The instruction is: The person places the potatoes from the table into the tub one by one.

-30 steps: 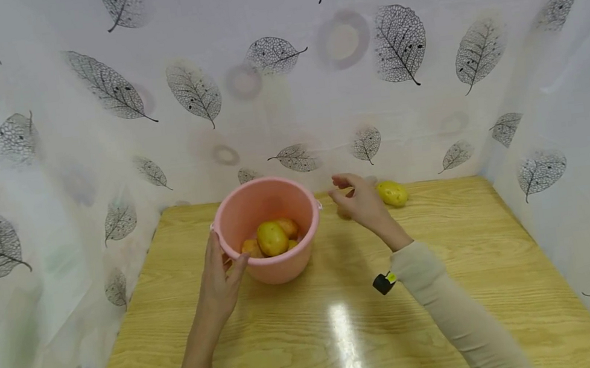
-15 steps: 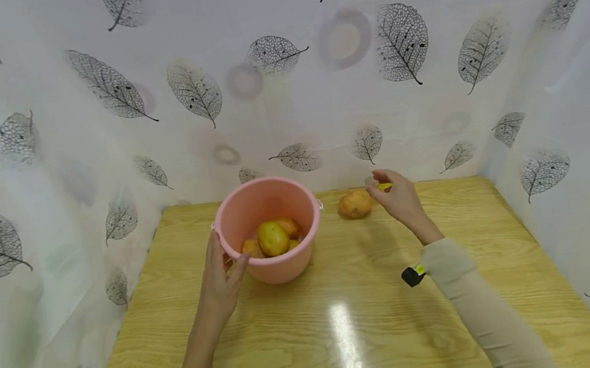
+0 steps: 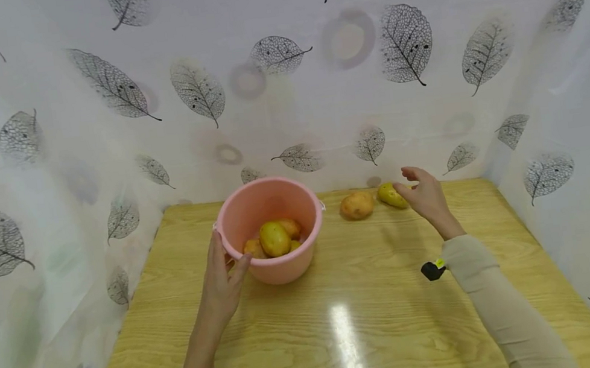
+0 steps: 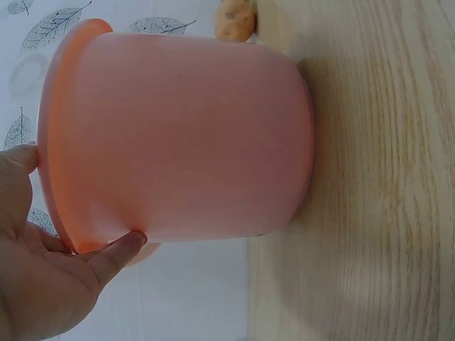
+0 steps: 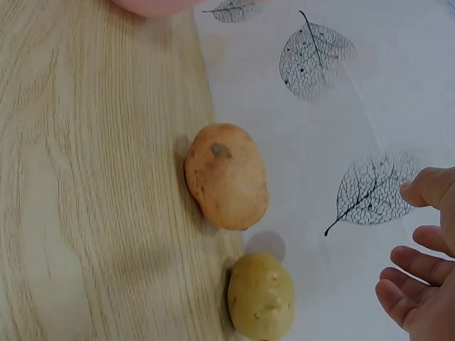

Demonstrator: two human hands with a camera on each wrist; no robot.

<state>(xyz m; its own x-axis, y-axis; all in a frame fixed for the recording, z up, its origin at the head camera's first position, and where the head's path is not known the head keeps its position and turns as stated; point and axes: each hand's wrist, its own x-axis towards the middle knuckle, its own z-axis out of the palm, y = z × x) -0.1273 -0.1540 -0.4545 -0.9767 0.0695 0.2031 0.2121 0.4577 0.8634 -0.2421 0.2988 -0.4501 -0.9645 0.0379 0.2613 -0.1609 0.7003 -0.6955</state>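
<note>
A pink bucket [image 3: 283, 271] joins a tan potato [image 3: 357, 206] and a yellow-green potato [image 3: 391, 195].
Black net-veined leaves pattern a whitish sheet [image 3: 318, 99]; the table [image 3: 398, 324] shows yellow-brown wood grain, the sleeve [image 3: 496, 300] beige.

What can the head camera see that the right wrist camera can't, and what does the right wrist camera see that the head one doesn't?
Only the head view: the left hand holding the pink bucket near its rim, and the potatoes inside.

Only the right wrist view: a clear dark spot on the brown potato.

Both: the right hand, that brown potato, the yellow potato, some bucket, the wooden table and the leaf-patterned sheet.
</note>
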